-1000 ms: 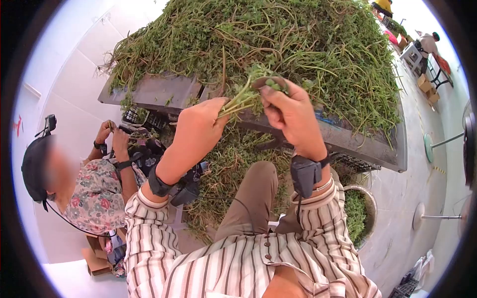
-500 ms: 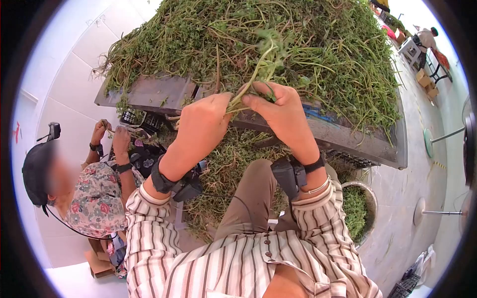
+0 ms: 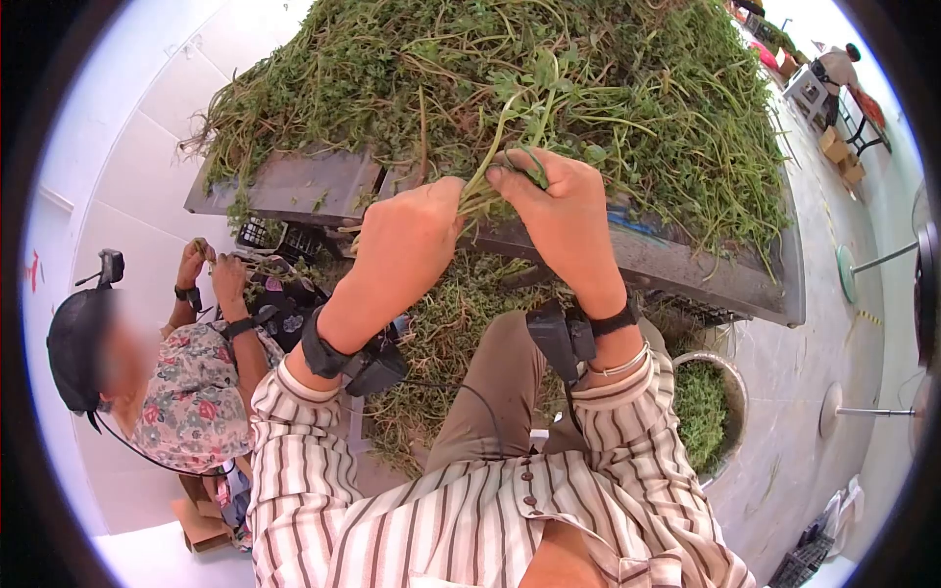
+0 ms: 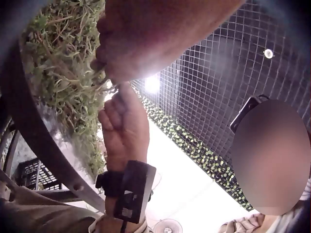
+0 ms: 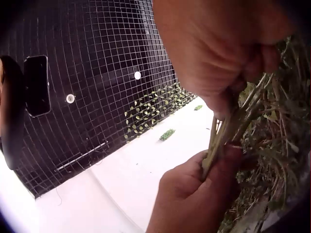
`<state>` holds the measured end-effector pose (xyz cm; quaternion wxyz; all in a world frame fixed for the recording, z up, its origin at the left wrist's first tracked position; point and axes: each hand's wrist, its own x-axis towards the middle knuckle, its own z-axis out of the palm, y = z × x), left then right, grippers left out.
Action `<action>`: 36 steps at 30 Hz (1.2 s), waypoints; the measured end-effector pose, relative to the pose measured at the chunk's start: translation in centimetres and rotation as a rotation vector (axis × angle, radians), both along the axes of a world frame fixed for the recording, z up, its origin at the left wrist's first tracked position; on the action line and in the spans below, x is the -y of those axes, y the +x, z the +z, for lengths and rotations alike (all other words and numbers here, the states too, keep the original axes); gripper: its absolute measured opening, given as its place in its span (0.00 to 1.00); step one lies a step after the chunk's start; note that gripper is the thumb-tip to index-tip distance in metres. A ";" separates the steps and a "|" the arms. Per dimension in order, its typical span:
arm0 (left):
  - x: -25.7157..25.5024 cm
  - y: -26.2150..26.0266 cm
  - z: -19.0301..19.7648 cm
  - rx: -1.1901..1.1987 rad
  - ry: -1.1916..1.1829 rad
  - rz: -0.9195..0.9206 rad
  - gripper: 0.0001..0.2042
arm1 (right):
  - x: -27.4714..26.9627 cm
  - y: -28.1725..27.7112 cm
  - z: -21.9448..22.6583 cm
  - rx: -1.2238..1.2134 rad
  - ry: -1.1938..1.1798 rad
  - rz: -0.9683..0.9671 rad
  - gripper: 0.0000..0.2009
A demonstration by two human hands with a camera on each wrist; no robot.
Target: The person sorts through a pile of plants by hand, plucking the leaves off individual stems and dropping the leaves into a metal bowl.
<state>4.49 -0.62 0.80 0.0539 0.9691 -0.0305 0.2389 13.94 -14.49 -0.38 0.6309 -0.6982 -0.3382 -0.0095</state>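
Observation:
My left hand (image 3: pixel 407 235) grips a small bunch of green leafy stems (image 3: pixel 477 194) above the front edge of the table. Beside it, my right hand (image 3: pixel 564 211) pinches the same stems between thumb and fingers, close to the left fist. A dark green curved strip (image 3: pixel 535 169) shows at the right index finger; its kind is unclear. The leafy tops (image 3: pixel 544 83) point up and away over the pile. In the right wrist view the stems (image 5: pixel 219 141) run between both hands. Stem ends stick out left of the left hand.
A large heap of greens (image 3: pixel 470 78) covers the dark table (image 3: pixel 304 186). More plants (image 3: pixel 441 372) lie below, and a round tub (image 3: pixel 737 392) of greens stands at my right. Another person (image 3: pixel 201 392) sits at the left, handling stems. Stands (image 3: pixel 877 413) are at the far right.
My right hand has turned and come in from the right to pinch the stems beside the left hand. The leafy tops, earlier at the right fingers, now stand upright above the hands.

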 end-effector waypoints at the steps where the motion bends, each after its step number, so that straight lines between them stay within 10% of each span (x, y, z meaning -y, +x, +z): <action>1: 0.0 0.0 0.1 -0.010 0.009 0.003 0.04 | 0.0 0.2 -0.2 -0.002 -0.002 -0.002 0.08; 6: -0.9 -2.1 0.4 -0.061 -0.158 0.104 0.06 | 2.9 4.8 -1.4 0.415 -0.087 -0.607 0.08; 9: -2.1 -3.1 0.9 -0.035 -0.316 0.159 0.08 | 3.9 4.8 -0.4 -0.204 0.233 -0.357 0.08; 11: -2.3 -3.6 1.1 -0.029 -0.413 0.168 0.09 | 3.3 4.3 -1.6 -0.718 0.664 0.171 0.06; 16: -1.9 -3.5 1.5 -0.089 -0.694 0.099 0.15 | 0.5 0.9 0.4 -0.725 0.571 0.188 0.05; 20: -1.4 -3.3 1.8 -0.106 -0.685 0.143 0.11 | 0.4 0.8 -0.5 -0.679 0.453 0.391 0.06; 23: -1.1 -3.1 1.5 -0.104 -0.606 0.132 0.10 | 0.1 -0.1 0.4 -0.621 0.365 0.345 0.08; 25: -0.9 -2.9 1.3 -0.114 -0.581 0.093 0.08 | -0.3 -0.4 0.6 -0.122 0.157 0.218 0.11; 36: -0.7 -2.8 0.8 -0.112 -0.360 0.060 0.06 | -1.1 -0.3 -1.1 0.283 0.171 -0.014 0.10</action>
